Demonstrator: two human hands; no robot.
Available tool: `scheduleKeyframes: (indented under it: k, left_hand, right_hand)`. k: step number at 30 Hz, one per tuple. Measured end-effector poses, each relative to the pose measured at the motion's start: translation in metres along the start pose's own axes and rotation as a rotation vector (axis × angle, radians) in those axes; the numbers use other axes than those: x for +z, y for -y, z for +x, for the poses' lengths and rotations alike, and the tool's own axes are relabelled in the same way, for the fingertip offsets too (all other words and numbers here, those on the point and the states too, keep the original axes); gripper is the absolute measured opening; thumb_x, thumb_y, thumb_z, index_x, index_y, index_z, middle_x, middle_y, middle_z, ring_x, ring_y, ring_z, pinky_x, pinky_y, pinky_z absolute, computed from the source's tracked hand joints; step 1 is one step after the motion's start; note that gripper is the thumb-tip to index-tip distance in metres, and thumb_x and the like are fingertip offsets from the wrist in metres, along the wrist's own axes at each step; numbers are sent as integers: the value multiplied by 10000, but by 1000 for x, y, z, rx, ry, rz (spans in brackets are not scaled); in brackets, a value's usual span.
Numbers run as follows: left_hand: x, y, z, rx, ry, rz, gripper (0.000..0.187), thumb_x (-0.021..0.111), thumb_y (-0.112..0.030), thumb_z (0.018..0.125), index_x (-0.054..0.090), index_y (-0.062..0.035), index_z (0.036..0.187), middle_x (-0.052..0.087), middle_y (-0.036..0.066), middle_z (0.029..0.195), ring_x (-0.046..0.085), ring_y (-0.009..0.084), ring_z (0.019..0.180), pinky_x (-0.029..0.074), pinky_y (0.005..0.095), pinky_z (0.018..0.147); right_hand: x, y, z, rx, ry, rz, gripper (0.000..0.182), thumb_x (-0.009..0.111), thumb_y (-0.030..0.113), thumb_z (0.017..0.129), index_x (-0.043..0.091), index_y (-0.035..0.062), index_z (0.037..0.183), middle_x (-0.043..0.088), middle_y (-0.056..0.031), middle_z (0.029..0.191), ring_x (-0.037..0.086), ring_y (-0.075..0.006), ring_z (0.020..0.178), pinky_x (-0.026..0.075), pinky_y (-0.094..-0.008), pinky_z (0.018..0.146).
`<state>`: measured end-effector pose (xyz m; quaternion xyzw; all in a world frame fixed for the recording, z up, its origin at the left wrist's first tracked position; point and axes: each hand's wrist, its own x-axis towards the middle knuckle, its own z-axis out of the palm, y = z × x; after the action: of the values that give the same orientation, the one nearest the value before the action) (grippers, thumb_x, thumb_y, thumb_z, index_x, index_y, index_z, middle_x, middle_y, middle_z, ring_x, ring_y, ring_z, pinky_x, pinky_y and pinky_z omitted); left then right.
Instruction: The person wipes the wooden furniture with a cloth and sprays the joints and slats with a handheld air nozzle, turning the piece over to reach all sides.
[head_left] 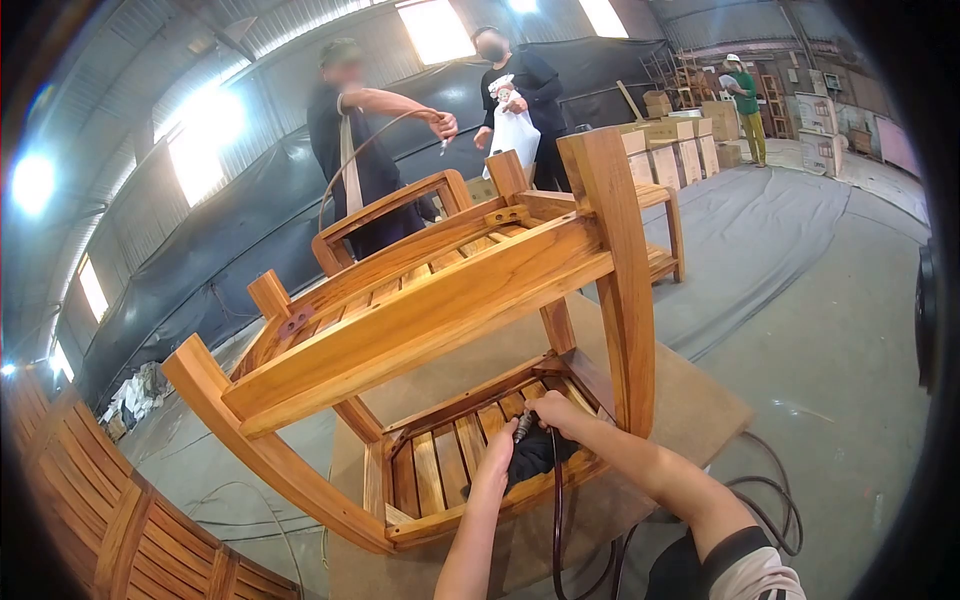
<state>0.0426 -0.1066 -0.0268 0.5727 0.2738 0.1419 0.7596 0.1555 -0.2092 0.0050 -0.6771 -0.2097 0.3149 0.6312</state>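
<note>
A wooden slatted armchair (430, 330) stands tipped in front of me, its legs pointing up and toward me. Over its lower slatted panel, both of my hands are close together. My left hand (500, 450) is closed round a bunched black cloth (540, 456), its thumb by a ribbed metal hose fitting (522, 426). From the other side my right hand (552, 408) grips that fitting with bent fingers. Below it hangs a dark hose (558, 520), running down past the chair's edge. The fingertips are partly hidden.
A brown board (690, 405) lies under the chair. Loops of hose (785, 510) rest on the floor to the right. Slatted wooden furniture (130, 520) stands at lower left. Two people stand behind the chair, one holding a hose (352, 160). Cardboard boxes (675, 165) and another person are farther back.
</note>
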Motion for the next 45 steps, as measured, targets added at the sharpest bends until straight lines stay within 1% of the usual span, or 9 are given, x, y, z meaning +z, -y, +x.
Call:
scheduleKeyframes:
  k: [3, 6, 18, 21, 27, 33, 36, 39, 45]
  left_hand:
    - [0, 1, 3, -1, 8, -21, 380, 489, -330, 982, 651, 7, 1047, 671, 85, 959, 614, 180, 849, 459, 281, 789]
    - [9, -10, -15, -16, -12, -17, 377, 484, -330, 983, 653, 3, 1036, 674, 86, 947, 616, 184, 832, 461, 282, 785]
    - [4, -3, -3, -21, -16, -25, 371, 486, -325, 985, 655, 1, 1034, 679, 88, 948, 622, 179, 815, 471, 282, 771]
    - [2, -2, -2, -21, 2, -33, 371, 487, -328, 985, 655, -1, 1033, 679, 85, 949, 622, 178, 812, 472, 281, 763]
    - [6, -7, -9, -35, -18, 4, 377, 479, -335, 990, 655, -3, 1030, 676, 80, 932, 619, 171, 810, 473, 283, 755]
    - [7, -8, -10, -33, -28, -1, 378, 480, -336, 990, 651, -3, 1038, 668, 73, 917, 611, 169, 797, 470, 285, 759]
    - [6, -5, -6, 9, -15, 2, 398, 498, -346, 979, 656, 15, 1030, 669, 84, 930, 613, 175, 810, 467, 292, 763]
    - [4, -3, -1, 18, -66, 130, 293, 501, -298, 973, 653, -48, 961, 685, 84, 862, 642, 181, 721, 498, 287, 665]
    - [7, -3, -3, 76, -64, 229, 335, 503, -315, 974, 668, -24, 953, 674, 70, 855, 611, 167, 705, 463, 276, 678]
  right_hand:
    - [1, -5, 6, -15, 3, 24, 253, 599, 201, 907, 637, -36, 825, 524, -45, 599, 452, -145, 504, 344, -325, 475]
    - [1, -7, 7, -30, -13, 30, 260, 593, 191, 847, 637, -56, 777, 552, -104, 605, 511, -189, 521, 377, -352, 493]
    - [0, -9, 10, -17, 1, 40, 249, 593, 189, 850, 632, -49, 791, 542, -91, 603, 504, -181, 518, 366, -346, 486]
    - [1, -7, 8, -10, 2, 12, 254, 587, 211, 904, 647, -31, 854, 523, -38, 608, 441, -139, 507, 345, -313, 479]
    - [0, -5, 6, 12, -6, -28, 263, 590, 208, 901, 648, -42, 841, 533, -50, 610, 451, -142, 516, 345, -317, 482]
    - [0, -4, 3, -2, 9, 33, 256, 590, 205, 897, 637, -37, 825, 540, -52, 622, 455, -141, 519, 346, -312, 482]
    - [-2, -5, 2, -20, 12, 14, 253, 588, 205, 902, 627, -28, 813, 537, -50, 626, 455, -138, 513, 347, -312, 474]
    - [-6, -7, 0, 0, 22, 23, 250, 588, 210, 904, 622, -17, 805, 530, -48, 623, 456, -138, 504, 347, -318, 464]
    - [-11, -1, -11, 28, 17, -12, 267, 581, 229, 918, 605, 6, 774, 508, -41, 576, 449, -145, 485, 340, -327, 454]
